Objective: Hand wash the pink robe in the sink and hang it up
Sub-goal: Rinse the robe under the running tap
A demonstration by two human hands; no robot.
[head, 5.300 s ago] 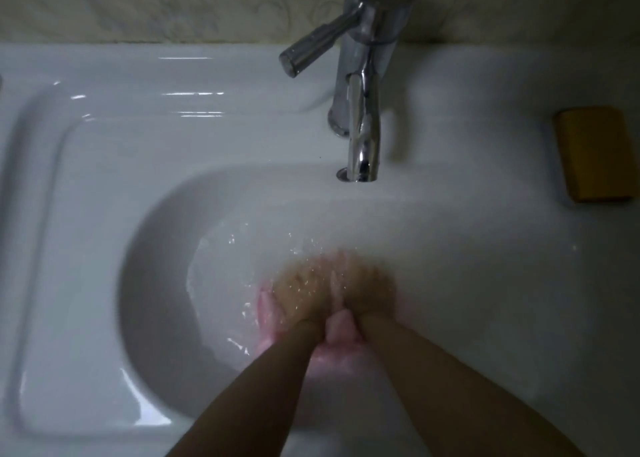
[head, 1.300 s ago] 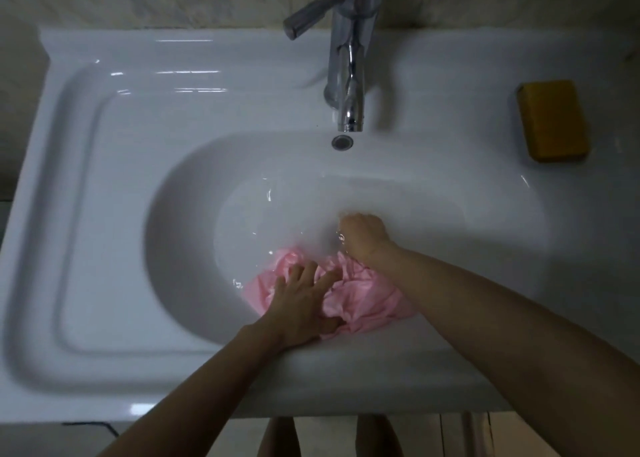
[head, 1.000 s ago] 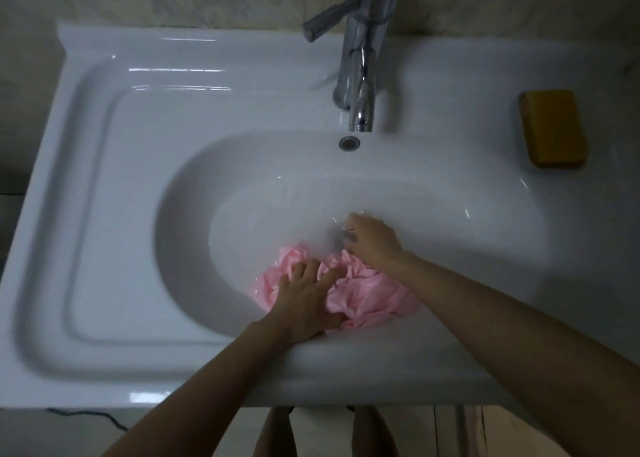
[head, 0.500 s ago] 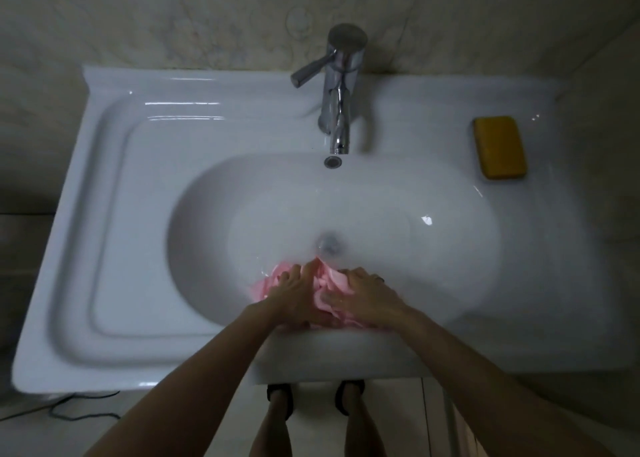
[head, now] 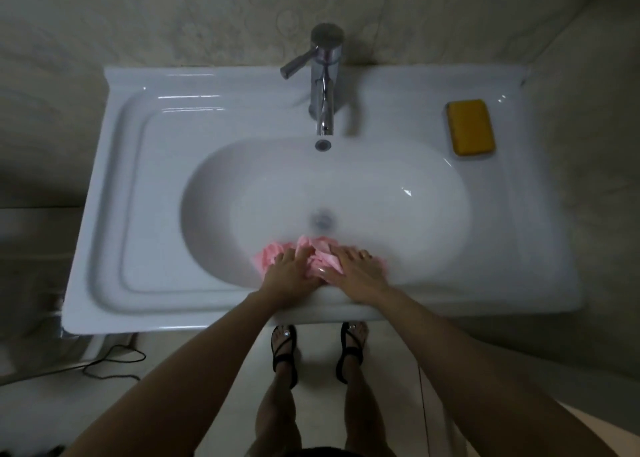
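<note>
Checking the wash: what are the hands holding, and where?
Nothing is gripped: the left hand and right hand press flat on top of the pink robe against the near wall of the sink.

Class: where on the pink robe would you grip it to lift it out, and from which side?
Probably the bunched middle of the pink robe, from above: it lies crumpled against the near wall of the sink, no loose edge showing.

The pink robe [head: 320, 254] lies bunched against the near wall of the sink [head: 138, 214], just short of the drain [head: 322, 219]. The left grip [head: 291, 271] and right grip [head: 356, 273] lie side by side on it, fingers fairly straight, pressing it down. A tap [head: 324, 86] stands at the far edge, and a yellow block [head: 471, 127] sits near the far right corner.
</note>
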